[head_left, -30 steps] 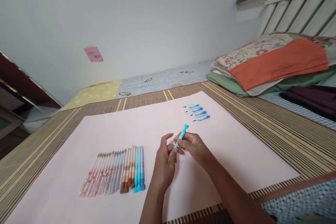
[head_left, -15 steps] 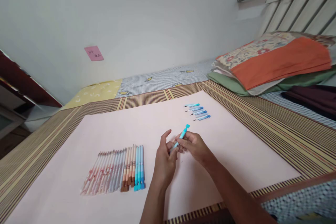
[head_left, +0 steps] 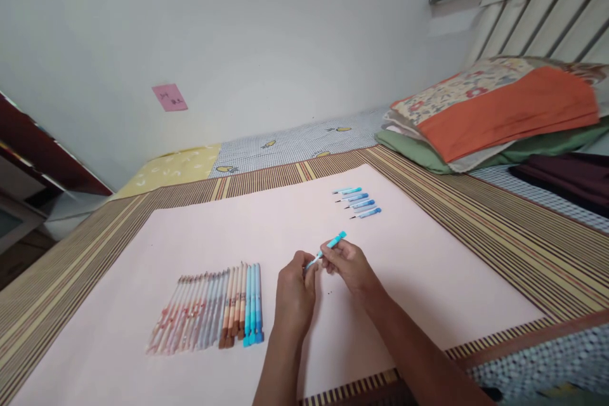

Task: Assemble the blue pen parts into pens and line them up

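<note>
A light-blue pen point(head_left: 337, 240) with a bright turquoise end is held in the air above the pink sheet, slanting up to the right. My left hand point(head_left: 294, 292) is closed on its lower end, thumb against fingers. The fingers of my right hand point(head_left: 351, 268) pinch the barrel near the turquoise end. Between the hands a thin white section of the pen shows; whether its parts are separated I cannot tell. Beyond my right hand lie several blue pens or pen parts point(head_left: 365, 204), some with dark pointed tips.
On the pink sheet point(head_left: 228, 228), left of my hands, a row of pens point(head_left: 204, 311) runs from pinkish through brown to blue. Small dark specks lie below my fingers. A striped mat point(head_left: 85, 254) is underneath. Folded fabrics point(head_left: 514, 117) are stacked at the back right.
My left hand's raised index finger has come down onto the pen. The pen now tilts flatter to the right, and a white section shows between my hands.
</note>
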Demonstrator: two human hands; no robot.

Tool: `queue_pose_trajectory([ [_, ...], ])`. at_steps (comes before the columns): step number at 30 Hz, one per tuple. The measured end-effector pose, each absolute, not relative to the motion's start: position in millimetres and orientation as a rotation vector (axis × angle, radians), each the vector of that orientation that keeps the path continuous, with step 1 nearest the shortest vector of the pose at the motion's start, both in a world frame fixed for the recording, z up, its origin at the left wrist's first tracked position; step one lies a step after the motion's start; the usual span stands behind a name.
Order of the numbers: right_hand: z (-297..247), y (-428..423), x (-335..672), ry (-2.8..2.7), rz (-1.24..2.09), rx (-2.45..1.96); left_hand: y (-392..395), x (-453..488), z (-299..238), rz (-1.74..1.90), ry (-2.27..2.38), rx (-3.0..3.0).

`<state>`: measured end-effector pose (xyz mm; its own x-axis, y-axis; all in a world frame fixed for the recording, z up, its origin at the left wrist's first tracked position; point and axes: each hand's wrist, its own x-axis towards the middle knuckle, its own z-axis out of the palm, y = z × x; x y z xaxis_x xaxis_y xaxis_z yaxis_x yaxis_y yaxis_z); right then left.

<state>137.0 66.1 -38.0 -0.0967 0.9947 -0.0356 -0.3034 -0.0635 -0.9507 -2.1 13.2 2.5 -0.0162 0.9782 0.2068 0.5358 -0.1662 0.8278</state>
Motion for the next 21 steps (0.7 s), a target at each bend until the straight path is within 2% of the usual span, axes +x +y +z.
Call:
queue_pose_trajectory([
  [10, -33, 72, 157, -0.585, 1.534, -0.904, 16, -6, -2, 0.983, 1.67, 1.761],
  [21, -51, 91, 201, -1.144, 0.896, -1.392, 24, -24, -12, 1.022, 1.809, 1.569],
])
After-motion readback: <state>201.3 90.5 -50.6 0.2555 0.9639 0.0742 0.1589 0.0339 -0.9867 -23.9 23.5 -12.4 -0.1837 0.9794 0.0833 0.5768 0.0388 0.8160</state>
